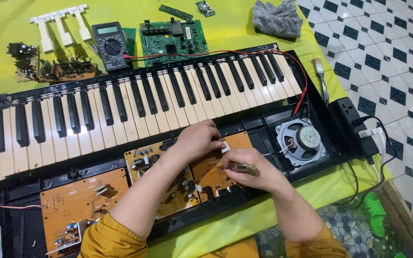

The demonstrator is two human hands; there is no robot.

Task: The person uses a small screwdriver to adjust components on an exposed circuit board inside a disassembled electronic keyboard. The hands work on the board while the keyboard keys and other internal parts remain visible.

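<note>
Yellow-green cloth (5, 28) covers the work surface, which meets a black-and-white tiled floor (388, 57) on the right. Across the cloth lies an opened electronic keyboard (135, 102), its black and white keys exposed and its near casing open. A person's left hand (198, 139) rests with fingers curled on an orange-brown circuit board (216, 172) in the near middle of the casing, beside a small white connector (225, 147); whether it pinches anything cannot be told. The right hand (249, 171) is closed around a screwdriver with a clear amber handle (239, 166), held just over the same board, the two hands almost touching. To the right sits a round grey speaker (301, 139), a red probe lead (298, 102) ending near it. Another orange board (80, 203) lies near left. On the far side are a black multimeter (111, 45), a green circuit board (173, 36), loose white keys (60, 26) and a grey rag (277, 19). A paintbrush (321, 79) and a black power strip (354, 119) lie at the right edge.
</note>
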